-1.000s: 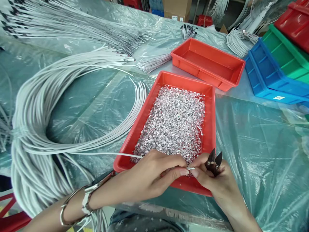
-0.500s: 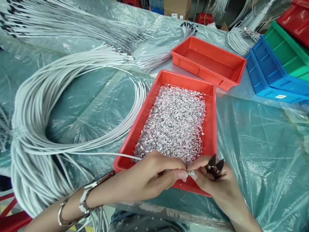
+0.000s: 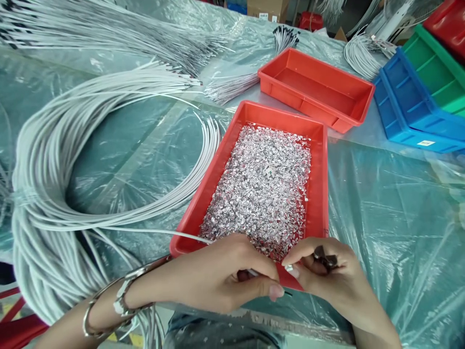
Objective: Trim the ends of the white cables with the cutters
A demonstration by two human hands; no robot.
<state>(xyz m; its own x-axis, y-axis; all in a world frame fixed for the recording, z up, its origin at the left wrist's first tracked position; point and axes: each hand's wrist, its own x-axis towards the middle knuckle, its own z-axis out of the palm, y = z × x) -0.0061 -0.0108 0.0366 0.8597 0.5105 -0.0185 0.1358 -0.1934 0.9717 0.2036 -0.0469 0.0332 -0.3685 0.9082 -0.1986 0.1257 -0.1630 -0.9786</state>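
Note:
My left hand (image 3: pixel 225 276) pinches the end of a thin white cable (image 3: pixel 145 230) that runs in from the left over the rim of a red tray (image 3: pixel 214 179). My right hand (image 3: pixel 327 278) holds small dark cutters (image 3: pixel 324 257) in its palm and pinches a tiny silver foil scrap (image 3: pixel 288 267) between thumb and forefinger, a little apart from the left fingertips. Both hands hover at the tray's near edge. The tray holds a heap of silver foil scraps (image 3: pixel 265 184).
A big coil of white cables (image 3: pixel 54 165) lies left on the plastic-covered table (image 3: pixel 392 203). An empty red tray (image 3: pixel 316 89) stands behind; blue (image 3: pixel 403 106) and green bins (image 3: pixel 436 77) at far right. More cable bundles (image 3: pixel 109 34) lie at the back.
My hands have dropped slightly and drawn apart; the foil scrap has come off the cable end into my right fingers, and the cutters have folded further into my palm.

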